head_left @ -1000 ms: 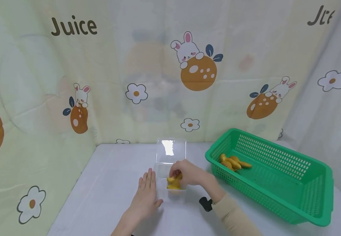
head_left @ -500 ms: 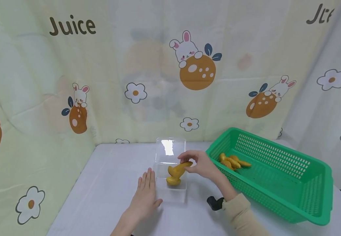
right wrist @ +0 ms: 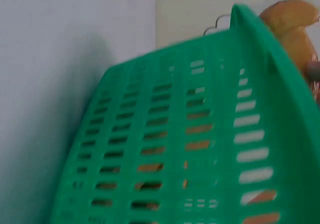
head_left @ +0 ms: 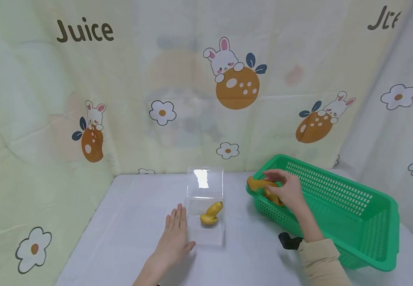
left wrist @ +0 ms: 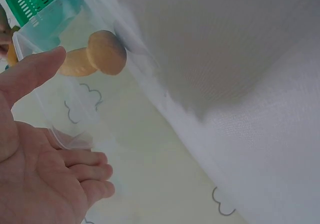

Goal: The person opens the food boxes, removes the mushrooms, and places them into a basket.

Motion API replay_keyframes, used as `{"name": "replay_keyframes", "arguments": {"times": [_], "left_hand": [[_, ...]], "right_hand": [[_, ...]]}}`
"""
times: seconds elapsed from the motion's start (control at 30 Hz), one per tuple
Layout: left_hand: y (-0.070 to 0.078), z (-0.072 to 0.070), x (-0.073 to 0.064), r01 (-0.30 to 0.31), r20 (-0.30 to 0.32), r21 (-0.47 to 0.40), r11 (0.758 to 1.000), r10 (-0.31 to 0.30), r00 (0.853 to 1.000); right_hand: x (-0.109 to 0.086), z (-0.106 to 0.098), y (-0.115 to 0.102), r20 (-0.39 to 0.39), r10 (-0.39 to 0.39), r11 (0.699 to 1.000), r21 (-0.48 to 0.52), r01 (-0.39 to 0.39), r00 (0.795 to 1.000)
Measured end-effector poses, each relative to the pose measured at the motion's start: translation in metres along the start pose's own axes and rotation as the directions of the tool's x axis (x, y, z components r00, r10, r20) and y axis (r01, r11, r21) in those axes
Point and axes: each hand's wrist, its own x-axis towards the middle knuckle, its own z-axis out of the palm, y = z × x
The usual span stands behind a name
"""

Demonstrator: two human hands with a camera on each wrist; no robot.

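My right hand pinches a yellow-brown mushroom by its stem, over the left end of the green basket. In the right wrist view this mushroom shows above the basket's rim, with only a bit of fingers beside it. A second mushroom stands tilted inside a clear plastic box whose lid is flipped up. Along the box's left side lies my left hand, fingers straight; the left wrist view shows its palm against the box wall.
Several more mushrooms lie in the basket's left end, partly hidden by my right hand. A black piece sticks out at my right wrist. A printed curtain hangs behind the white table.
My right hand has lifted one mushroom out of the box and carried it right to the basket. The other mushroom has stayed in the box. My left hand has barely moved.
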Motion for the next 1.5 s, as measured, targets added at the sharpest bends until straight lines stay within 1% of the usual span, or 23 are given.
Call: {"name": "replay_keyframes", "arguments": {"times": [0.1,0.2,0.37,0.5,0.57,0.67,0.8,0.97,1.03,1.13,1.2,1.27,1.3,1.37,1.43,1.5], "left_hand": [[-0.001,0.0,0.0,0.004,0.0,0.001,1.0,-0.004,1.0],[-0.001,0.0,-0.001,0.0,-0.002,0.002,1.0,0.0,1.0],[-0.001,-0.001,-0.001,-0.008,-0.003,-0.013,1.0,0.008,1.0],[0.0,-0.001,-0.001,-0.01,-0.003,-0.013,1.0,0.01,1.0],[-0.001,0.0,-0.001,-0.012,-0.005,-0.01,1.0,0.012,1.0],[-0.001,0.0,0.0,-0.015,-0.005,-0.008,1.0,0.015,1.0],[-0.001,-0.002,0.001,-0.021,-0.005,-0.011,1.0,0.021,1.0],[0.0,-0.003,0.0,-0.028,-0.004,-0.007,1.0,0.028,1.0],[0.0,-0.003,0.0,-0.023,-0.001,-0.008,1.0,0.023,1.0],[0.0,-0.003,0.0,-0.018,0.0,-0.01,1.0,0.018,1.0],[0.0,-0.002,0.0,-0.016,0.001,-0.008,1.0,0.016,1.0],[0.0,-0.002,0.0,-0.017,0.001,-0.005,1.0,0.017,1.0],[0.0,-0.002,0.001,-0.016,0.004,-0.005,1.0,0.016,1.0],[-0.001,-0.002,0.001,-0.016,0.004,-0.006,1.0,0.016,1.0],[-0.001,-0.002,0.001,-0.01,0.006,-0.01,1.0,0.01,1.0],[-0.001,-0.002,0.001,-0.005,0.006,-0.015,1.0,0.005,1.0]], "right_hand": [[-0.003,-0.009,0.008,-0.062,0.051,0.993,-0.102,-0.057,0.997],[-0.005,-0.013,0.013,-0.116,0.086,0.979,-0.173,-0.106,0.989],[-0.006,-0.014,0.017,-0.172,0.135,0.961,-0.218,-0.171,0.976],[-0.006,-0.013,0.014,-0.198,0.169,0.954,-0.214,-0.211,0.966],[-0.006,-0.011,0.011,-0.208,0.171,0.953,-0.212,-0.215,0.963],[-0.005,-0.008,0.009,-0.221,0.151,0.959,-0.204,-0.197,0.964],[-0.004,-0.003,0.007,-0.22,0.107,0.967,-0.206,-0.153,0.97],[-0.003,0.008,0.002,-0.19,0.046,0.979,-0.184,-0.081,0.981],[-0.004,0.017,-0.002,-0.172,0.009,0.982,-0.183,-0.041,0.985],[-0.006,0.036,-0.009,-0.119,-0.062,0.984,-0.171,0.041,0.991],[-0.009,0.052,-0.015,-0.057,-0.098,0.984,-0.157,0.088,0.994],[-0.013,0.069,-0.023,0.025,-0.127,0.981,-0.145,0.129,0.992],[-0.014,0.078,-0.027,0.069,-0.137,0.979,-0.14,0.145,0.988],[-0.018,0.095,-0.033,0.165,-0.153,0.979,-0.111,0.173,0.974],[-0.02,0.109,-0.037,0.257,-0.165,0.978,-0.082,0.192,0.952],[-0.021,0.122,-0.038,0.329,-0.164,0.981,-0.048,0.19,0.93]]}}
